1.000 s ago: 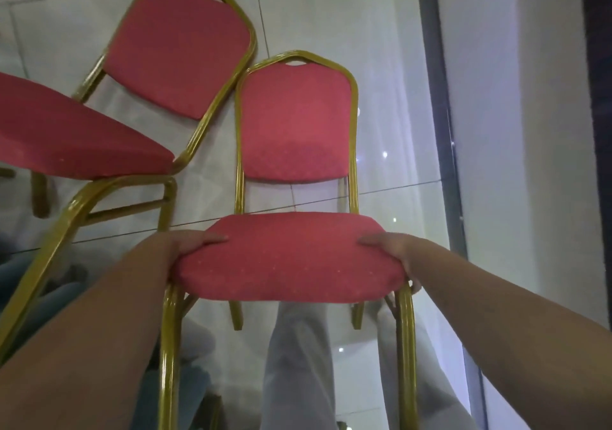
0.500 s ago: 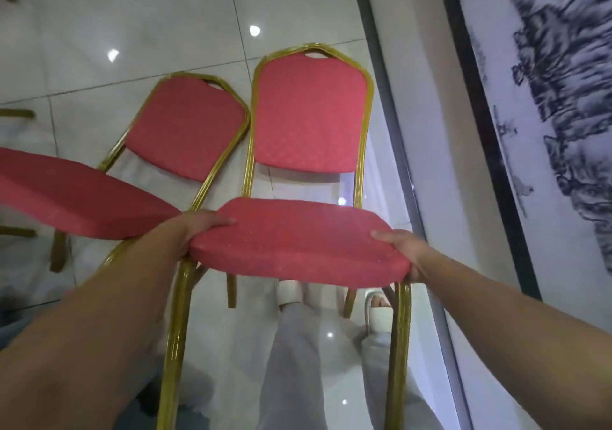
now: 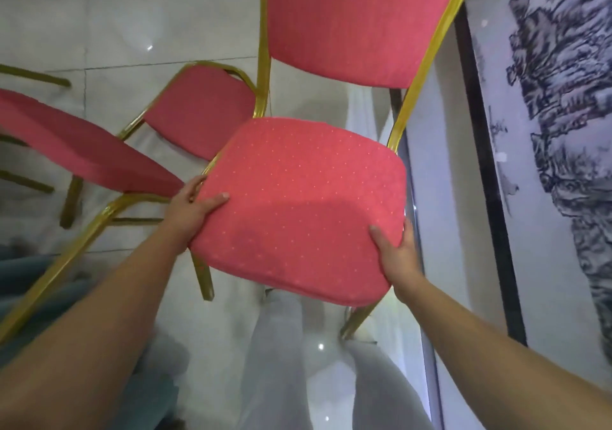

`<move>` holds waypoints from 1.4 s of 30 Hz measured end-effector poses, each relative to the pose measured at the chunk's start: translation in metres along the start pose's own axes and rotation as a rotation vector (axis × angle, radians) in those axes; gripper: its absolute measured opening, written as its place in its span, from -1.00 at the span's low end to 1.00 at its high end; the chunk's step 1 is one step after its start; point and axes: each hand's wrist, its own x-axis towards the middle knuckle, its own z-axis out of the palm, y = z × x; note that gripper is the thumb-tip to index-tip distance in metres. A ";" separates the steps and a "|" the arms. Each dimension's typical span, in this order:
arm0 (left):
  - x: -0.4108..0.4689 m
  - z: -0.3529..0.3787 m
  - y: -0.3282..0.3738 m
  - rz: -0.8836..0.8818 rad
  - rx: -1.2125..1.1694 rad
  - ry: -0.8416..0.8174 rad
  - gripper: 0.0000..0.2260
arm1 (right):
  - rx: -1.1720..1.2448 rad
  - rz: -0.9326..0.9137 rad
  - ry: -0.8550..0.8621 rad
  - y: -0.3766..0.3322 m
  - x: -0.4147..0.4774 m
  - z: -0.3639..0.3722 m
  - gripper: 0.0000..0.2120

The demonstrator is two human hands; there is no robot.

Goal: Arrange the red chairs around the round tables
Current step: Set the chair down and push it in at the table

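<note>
— Red cloth fills most of my view, yet much of the chair point(image 3: 298, 204) is lost to me. The top of its backrest runs off the upper edge, and its back legs are hidden behind the seat. Only two gold front legs poke out below.

— And your hands?

— My left hand point(image 3: 190, 204) grips the seat's left edge, thumb on top, fingers curled underneath where I cannot see them. My right hand point(image 3: 397, 257) clasps the near right corner the same way, with the thumb pressed on the cushion.

— Where is the chair, then?

— Right in front of me, tilted, with its seat over my pale trousers point(image 3: 275, 363) and the glossy tiled floor point(image 3: 132, 25). I cannot tell whether any leg touches the floor.

— How does it look?

— It has a thick padded seat with fine pale dots in neat rows and a gold metal frame. A darker shadow lies across the near half of the seat.

— Anything beside it?

— A second chair point(image 3: 82, 151) of the same kind stands to the left, its seat cut off by the picture's edge. The tip of that seat is just beside my left hand, and my chair's frame partly covers its backrest. More gold legs point(image 3: 33, 77) at the far left are cut off too.

— Any writing?

— An ink painting point(image 3: 563, 131) hangs on the wall to the right. The small dark strokes near its border are too blurred to read.
</note>
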 end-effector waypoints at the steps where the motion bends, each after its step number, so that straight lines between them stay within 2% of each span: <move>1: -0.017 0.001 -0.018 0.008 -0.004 0.098 -0.32 | -0.013 0.001 -0.029 0.012 -0.008 0.002 -0.26; 3: -0.059 0.005 -0.057 -0.016 -0.029 0.252 -0.25 | -0.041 0.011 -0.100 0.032 -0.028 0.005 -0.21; 6: -0.122 0.018 -0.104 -0.109 -0.226 0.341 -0.23 | -0.101 0.014 -0.237 0.060 -0.068 0.010 -0.13; 7: -0.138 0.021 -0.116 -0.126 -0.220 0.359 -0.21 | -0.146 0.019 -0.312 0.071 -0.080 0.009 -0.10; 8: -0.151 0.024 -0.125 -0.159 -0.125 0.355 -0.18 | -0.251 0.039 -0.415 0.082 -0.092 0.006 -0.07; 10: -0.182 0.028 -0.141 -0.314 0.120 0.320 -0.16 | -0.662 0.085 -0.652 0.098 -0.123 -0.008 -0.03; 12: -0.219 0.032 -0.148 -0.385 0.063 0.286 -0.22 | -0.925 0.045 -0.780 0.103 -0.155 -0.025 -0.09; 15: -0.280 0.030 -0.133 -0.338 -0.112 0.202 -0.36 | -0.975 -0.083 -0.734 0.076 -0.200 -0.044 -0.23; 17: -0.322 0.024 -0.127 -0.281 -0.116 0.138 -0.49 | -1.004 -0.194 -0.701 0.048 -0.230 -0.050 -0.29; 20: -0.378 0.006 -0.123 -0.217 -0.126 0.158 -0.69 | -0.920 -0.389 -0.649 0.002 -0.280 -0.056 -0.42; 27: -0.456 -0.040 -0.077 -0.037 -0.174 0.203 -0.74 | -0.749 -0.947 -0.430 -0.099 -0.363 -0.063 -0.63; 30: -0.470 -0.035 -0.039 0.081 -0.143 0.164 -0.74 | -0.719 -1.079 -0.300 -0.155 -0.366 -0.067 -0.63; 34: -0.467 -0.011 0.019 0.185 -0.139 0.116 -0.65 | -0.767 -0.997 -0.251 -0.228 -0.334 -0.067 -0.44; 37: -0.450 0.016 0.054 0.201 -0.157 0.095 -0.51 | -0.772 -0.780 -0.345 -0.266 -0.299 -0.061 -0.31; 39: -0.433 0.037 0.075 0.184 -0.149 0.079 -0.38 | -0.789 -0.667 -0.440 -0.282 -0.277 -0.054 -0.34; 42: -0.401 0.074 0.107 0.153 -0.172 0.068 -0.09 | -0.791 -0.610 -0.589 -0.302 -0.250 -0.040 -0.49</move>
